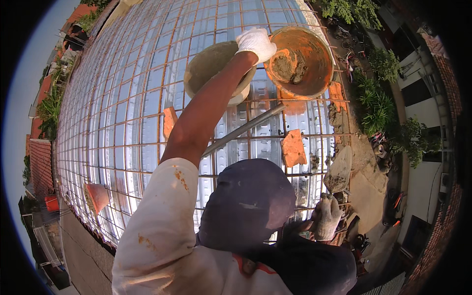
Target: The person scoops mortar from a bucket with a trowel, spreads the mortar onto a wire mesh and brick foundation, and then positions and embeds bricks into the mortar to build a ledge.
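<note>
My left hand (255, 44), in a white knit glove, is closed at the left rim of an orange bucket (317, 61). Wet grey mortar (290, 66) clings inside this tilted bucket. Beneath my outstretched left forearm sits a second bucket, grey and mortar-coated (209, 66), partly hidden by the arm. At the lower right my right hand (328, 216), gloved in dirty white, is wrapped round the handle of a trowel (339, 172). The trowel's blade points away from me and carries grey mortar smears. Its handle is mostly hidden by my fingers.
Rusty rebar mesh (142, 93) lies over shiny ribbed metal decking (110, 160). A grey pipe (243, 129) slants across it. Broken brick pieces (294, 148) rest around. Along the right runs a mortar-strewn edge, with plants (378, 105) beyond. A dark cap (248, 201) hides the lower middle.
</note>
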A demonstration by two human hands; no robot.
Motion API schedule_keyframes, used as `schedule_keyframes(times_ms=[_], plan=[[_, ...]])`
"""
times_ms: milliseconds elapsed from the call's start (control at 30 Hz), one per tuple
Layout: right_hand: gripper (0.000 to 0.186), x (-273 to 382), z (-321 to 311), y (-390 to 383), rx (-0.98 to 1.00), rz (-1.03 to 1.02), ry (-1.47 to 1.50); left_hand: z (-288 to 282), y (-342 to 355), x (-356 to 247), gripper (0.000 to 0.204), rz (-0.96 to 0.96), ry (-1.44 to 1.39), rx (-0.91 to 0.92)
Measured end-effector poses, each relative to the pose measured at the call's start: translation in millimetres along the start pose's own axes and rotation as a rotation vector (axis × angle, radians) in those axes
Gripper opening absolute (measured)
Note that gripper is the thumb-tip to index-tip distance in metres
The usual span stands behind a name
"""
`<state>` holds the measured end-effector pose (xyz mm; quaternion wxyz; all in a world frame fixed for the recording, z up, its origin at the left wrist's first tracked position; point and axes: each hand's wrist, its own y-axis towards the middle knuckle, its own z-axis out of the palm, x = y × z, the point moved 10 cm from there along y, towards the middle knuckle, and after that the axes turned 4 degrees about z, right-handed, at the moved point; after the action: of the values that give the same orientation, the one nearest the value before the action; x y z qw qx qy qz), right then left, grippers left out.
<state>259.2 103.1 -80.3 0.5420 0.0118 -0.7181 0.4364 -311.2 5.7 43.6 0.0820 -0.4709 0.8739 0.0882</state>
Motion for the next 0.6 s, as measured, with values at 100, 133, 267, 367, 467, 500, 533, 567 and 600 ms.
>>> schedule_keyframes(times_ms=[100,133,267,367,467,500,533,567,600], plan=[[0.034,33.4,1.9,-8.2,-0.042,-0.065,-0.052,7.5,-21.2,-37.1,0.053,0.066,-0.427,0.065],[0.035,42.6,-1.3,-3.4,-0.004,-0.106,-0.139,7.9,-32.4,-59.2,0.054,0.097,-0.52,0.106],[0.04,132.1,37.1,-7.5,-0.048,-0.854,-0.699,-8.2,-55.0,-105.0,0.052,0.227,-0.674,0.12],[0.028,152.0,72.9,36.2,0.0,-0.715,-0.979,-0.4,-68.4,-119.7,0.054,0.296,-0.617,0.173],[0.025,166.7,96.8,97.5,-0.117,-0.695,-1.238,1.4,-71.5,-145.0,0.057,0.402,-0.535,0.136],[0.024,168.9,109.1,112.5,-0.143,-0.693,-1.273,5.3,-75.9,-147.7,0.056,0.4,-0.512,0.153],[0.026,174.4,117.8,122.1,-0.174,-0.694,-1.313,5.6,-78.9,-151.3,0.055,0.4,-0.494,0.165],[0.026,179.3,125.5,128.1,-0.187,-0.772,-1.305,9.0,-77.4,-154.3,0.055,0.412,-0.516,0.17],[0.023,179.8,130.1,134.1,-0.238,-0.84,-1.374,8.8,-75.6,-161.0,0.055,0.423,-0.52,0.173]])
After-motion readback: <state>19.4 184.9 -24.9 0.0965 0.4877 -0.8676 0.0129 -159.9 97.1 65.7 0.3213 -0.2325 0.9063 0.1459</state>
